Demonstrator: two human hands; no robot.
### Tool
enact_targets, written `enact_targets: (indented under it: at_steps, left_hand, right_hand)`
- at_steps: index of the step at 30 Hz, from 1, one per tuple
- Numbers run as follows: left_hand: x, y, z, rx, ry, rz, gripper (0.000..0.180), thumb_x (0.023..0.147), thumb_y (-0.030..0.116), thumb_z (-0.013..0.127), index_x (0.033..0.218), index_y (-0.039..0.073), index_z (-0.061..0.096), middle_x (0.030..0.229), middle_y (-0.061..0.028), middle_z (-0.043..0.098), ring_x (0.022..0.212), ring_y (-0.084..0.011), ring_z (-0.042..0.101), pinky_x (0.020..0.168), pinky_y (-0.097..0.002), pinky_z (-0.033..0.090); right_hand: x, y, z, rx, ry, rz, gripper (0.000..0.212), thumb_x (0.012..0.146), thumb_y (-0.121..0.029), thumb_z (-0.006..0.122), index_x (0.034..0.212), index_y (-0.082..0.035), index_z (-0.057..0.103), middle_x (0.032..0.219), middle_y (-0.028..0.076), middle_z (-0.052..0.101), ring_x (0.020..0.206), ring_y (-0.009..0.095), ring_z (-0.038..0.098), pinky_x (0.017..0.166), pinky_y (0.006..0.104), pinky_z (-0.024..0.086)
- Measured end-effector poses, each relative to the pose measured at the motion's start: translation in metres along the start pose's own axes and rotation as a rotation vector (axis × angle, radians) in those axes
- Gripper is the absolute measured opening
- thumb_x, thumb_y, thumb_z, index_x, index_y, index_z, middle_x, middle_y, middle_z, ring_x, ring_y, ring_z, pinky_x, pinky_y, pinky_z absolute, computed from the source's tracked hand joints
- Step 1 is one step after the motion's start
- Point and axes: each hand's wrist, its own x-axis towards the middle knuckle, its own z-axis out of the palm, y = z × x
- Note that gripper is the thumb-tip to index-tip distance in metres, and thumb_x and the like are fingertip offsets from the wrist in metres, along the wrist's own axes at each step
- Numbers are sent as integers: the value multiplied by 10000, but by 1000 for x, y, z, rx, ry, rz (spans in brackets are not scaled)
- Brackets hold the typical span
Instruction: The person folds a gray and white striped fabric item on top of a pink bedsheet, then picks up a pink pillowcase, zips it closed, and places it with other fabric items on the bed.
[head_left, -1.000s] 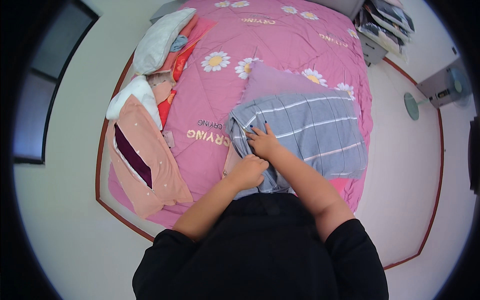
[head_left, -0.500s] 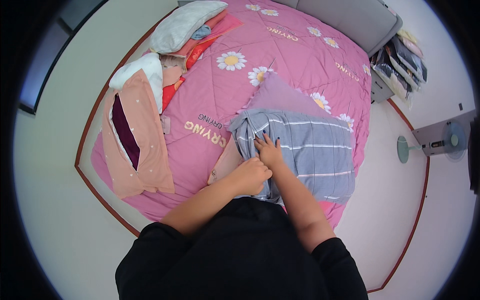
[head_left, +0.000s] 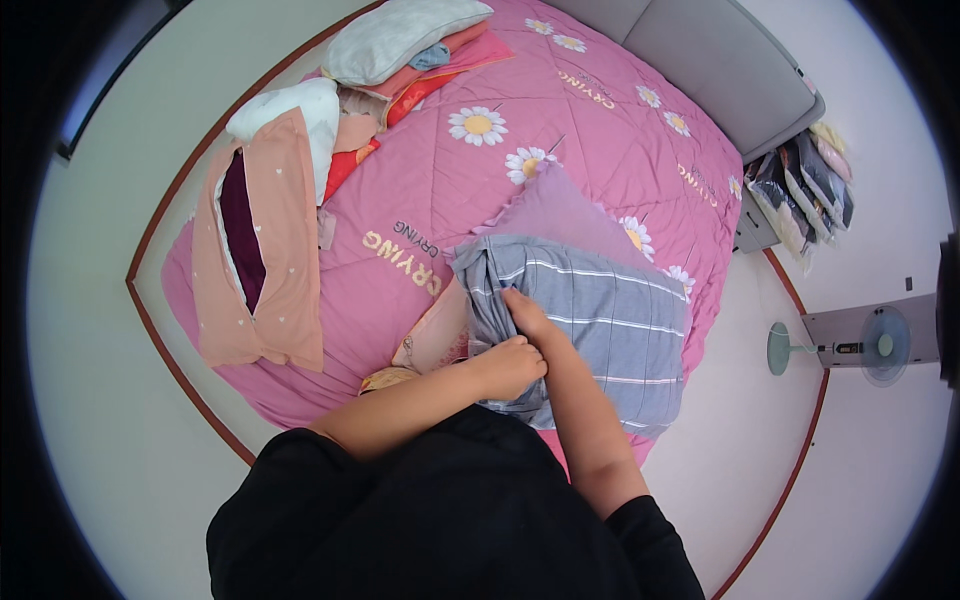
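Observation:
A grey pillowcase (head_left: 610,335) with white stripes lies in front of me on the bed, plump over its right part and bunched at its left end. My left hand (head_left: 510,368) is closed in a fist on the gathered cloth at that left end. Just above it, my right hand (head_left: 528,318) grips a fold of the same pillowcase, its fingers curled into the cloth and mostly hidden. Behind the pillowcase, a lilac ruffled pillow (head_left: 560,212) is partly covered by it. Pale pink patterned fabric (head_left: 437,335) pokes out at its left.
The pink daisy-print quilt (head_left: 400,190) covers the bed. At left lies a peach pillowcase (head_left: 290,240) with a dark maroon opening; beyond it are a white pillow (head_left: 400,40) and folded bedding. A grey headboard (head_left: 720,70), bagged items (head_left: 805,185) and a fan (head_left: 885,345) stand to the right.
My right hand's spread fingers have curled into the pillowcase's fold. My left fist stays on the cloth beside it. The whole view has shifted a little.

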Motion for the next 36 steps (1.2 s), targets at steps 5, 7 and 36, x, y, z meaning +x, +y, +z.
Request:
enact_targets:
  at_steps: [5, 7, 36]
  left_hand:
    - [-14, -15, -21, -370, -42, -104, 296, 552, -39, 492, 838, 36, 503, 860, -89, 529, 813, -225, 512, 772, -329, 374]
    - [-33, -25, -41, -916, -42, -517, 327, 580, -37, 489, 902, 21, 480, 872, -93, 528, 874, -213, 497, 783, -323, 387]
    - [12, -107, -66, -256, 716, -518, 141, 654, 96, 581, 648, -37, 537, 1127, -149, 482, 1068, -325, 403, 890, -374, 319]
  right_hand:
    - [-14, -10, 7, -301, 325, -108, 151, 743, -171, 543, 783, -26, 544, 776, 103, 564, 881, 291, 479, 903, 368, 301]
    - [-35, -31, 20, -436, 426, -304, 131, 739, -165, 548, 766, -37, 547, 784, 98, 567, 872, 277, 479, 864, 379, 307]
    - [-76, -121, -3, -892, 604, -638, 384, 708, -76, 503, 1090, -47, 476, 1163, 61, 480, 1089, 229, 419, 884, 437, 300]
